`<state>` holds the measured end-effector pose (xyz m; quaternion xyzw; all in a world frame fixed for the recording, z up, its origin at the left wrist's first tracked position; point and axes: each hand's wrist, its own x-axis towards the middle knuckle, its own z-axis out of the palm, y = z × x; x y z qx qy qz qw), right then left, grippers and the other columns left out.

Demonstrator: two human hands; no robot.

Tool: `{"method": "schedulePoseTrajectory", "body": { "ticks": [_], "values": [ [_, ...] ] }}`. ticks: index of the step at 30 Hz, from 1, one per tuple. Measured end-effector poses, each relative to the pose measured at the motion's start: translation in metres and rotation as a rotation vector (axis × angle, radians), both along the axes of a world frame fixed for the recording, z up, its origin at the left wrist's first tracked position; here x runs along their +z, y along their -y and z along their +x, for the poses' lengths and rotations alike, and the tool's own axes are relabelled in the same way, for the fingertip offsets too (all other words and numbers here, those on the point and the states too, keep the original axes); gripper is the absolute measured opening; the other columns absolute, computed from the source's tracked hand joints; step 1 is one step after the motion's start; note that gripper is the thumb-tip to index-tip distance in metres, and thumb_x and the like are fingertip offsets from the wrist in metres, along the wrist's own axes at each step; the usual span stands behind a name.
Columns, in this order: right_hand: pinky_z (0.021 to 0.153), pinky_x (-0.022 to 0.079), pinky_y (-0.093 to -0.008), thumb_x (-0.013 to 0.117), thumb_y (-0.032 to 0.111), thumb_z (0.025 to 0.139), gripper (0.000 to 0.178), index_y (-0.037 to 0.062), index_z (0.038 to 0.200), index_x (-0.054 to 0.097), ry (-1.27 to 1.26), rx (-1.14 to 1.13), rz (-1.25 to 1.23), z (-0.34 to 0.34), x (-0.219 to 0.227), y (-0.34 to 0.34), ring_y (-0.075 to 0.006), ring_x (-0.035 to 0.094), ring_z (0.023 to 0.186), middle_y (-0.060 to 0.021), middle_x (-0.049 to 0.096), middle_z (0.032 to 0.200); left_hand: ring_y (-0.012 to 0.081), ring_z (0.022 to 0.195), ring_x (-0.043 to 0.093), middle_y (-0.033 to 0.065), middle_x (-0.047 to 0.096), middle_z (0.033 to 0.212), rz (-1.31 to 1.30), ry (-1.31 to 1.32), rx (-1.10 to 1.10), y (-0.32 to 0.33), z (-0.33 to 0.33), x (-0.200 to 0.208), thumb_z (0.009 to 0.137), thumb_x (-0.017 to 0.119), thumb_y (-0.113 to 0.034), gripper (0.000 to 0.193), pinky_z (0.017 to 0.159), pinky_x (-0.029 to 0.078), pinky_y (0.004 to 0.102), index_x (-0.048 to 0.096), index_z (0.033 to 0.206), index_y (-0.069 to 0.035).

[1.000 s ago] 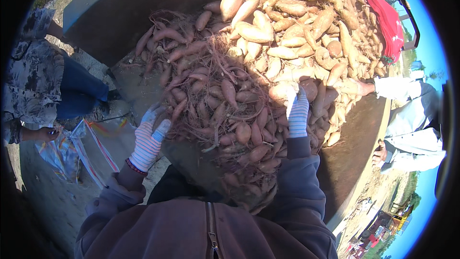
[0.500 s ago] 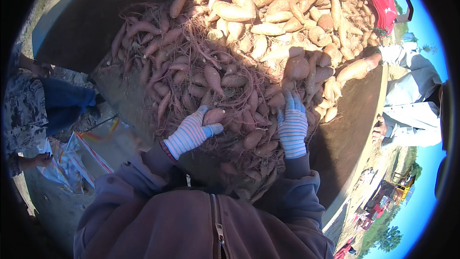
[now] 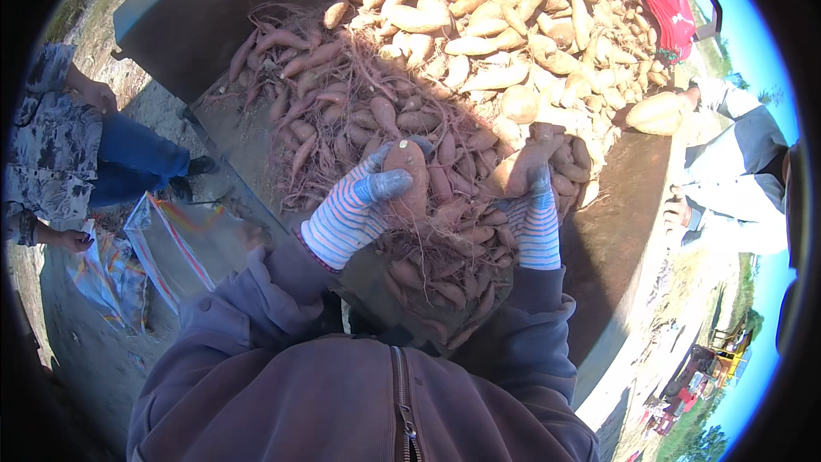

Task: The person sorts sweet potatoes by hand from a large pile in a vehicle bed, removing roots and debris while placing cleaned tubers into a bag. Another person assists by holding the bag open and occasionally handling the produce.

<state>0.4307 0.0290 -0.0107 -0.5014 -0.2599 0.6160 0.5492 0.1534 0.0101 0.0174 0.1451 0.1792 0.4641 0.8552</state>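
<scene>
My left hand (image 3: 349,212), in a blue-and-white striped glove with grey fingertips, is closed round a reddish sweet potato (image 3: 405,183) with a thin root trailing from it. To its right my right hand (image 3: 534,221), gloved the same way, is closed on another sweet potato (image 3: 522,164), raised just over the pile; part of its grip is hidden behind the sweet potato. Beneath both hands spreads a heap of sweet potatoes (image 3: 356,132) tangled with stringy roots, in shade. Farther off the heap lies in bright sun.
The heap rests on a metal bed with a side wall (image 3: 611,231) at right. A person at right holds a large sweet potato (image 3: 657,114). Another person in patterned clothing (image 3: 53,141) stands at left near a clear plastic bag (image 3: 175,248). Red cloth (image 3: 658,0) lies far right.
My left hand has lifted its sweet potato and turned it upright. My right hand, formerly resting on the heap, now grips a sweet potato. The person at right has shifted a sweet potato outward.
</scene>
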Motion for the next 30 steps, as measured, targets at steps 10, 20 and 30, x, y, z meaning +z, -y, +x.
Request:
{"method": "schedulePoseTrajectory", "body": {
  "ticks": [10, 20, 30],
  "values": [
    [0.082, 0.048, -0.0331, 0.059, 0.029, 0.095, 0.037, -0.0046, 0.112, 0.061, 0.509, 0.671, 0.007, -0.070, 0.001, 0.097, -0.0216, 0.061, 0.087, -0.0173, 0.066, 0.097, 0.0295, 0.106, 0.061, 0.0148, 0.061, 0.113, -0.317, 0.322, 0.229, 0.061, 0.016, -0.040, 0.090, 0.064, -0.021, 0.043, 0.099, 0.048, 0.0446, 0.052, 0.126, -0.002],
    [0.062, 0.049, -0.0436, 0.059, 0.020, 0.091, 0.019, 0.0021, 0.096, 0.063, 1.024, 0.974, 0.591, -0.103, 0.027, 0.112, -0.0375, 0.062, 0.071, -0.0218, 0.065, 0.085, 0.0280, 0.097, 0.064, 0.0115, 0.065, 0.106, -0.475, 0.286, 0.328, 0.076, -0.011, -0.068, 0.094, 0.054, -0.038, 0.042, 0.089, 0.054, 0.0429, 0.057, 0.118, -0.003],
    [0.085, 0.049, -0.0314, 0.062, 0.016, 0.092, 0.032, -0.0034, 0.117, 0.059, 0.372, 0.727, 0.036, -0.125, -0.002, 0.135, -0.0168, 0.062, 0.095, -0.0158, 0.067, 0.100, 0.0269, 0.112, 0.054, 0.0169, 0.055, 0.116, 0.035, -0.943, 0.581, 0.124, 0.016, -0.069, 0.090, 0.063, -0.039, 0.060, 0.098, 0.041, 0.0335, 0.047, 0.130, 0.003]
  ]
}}
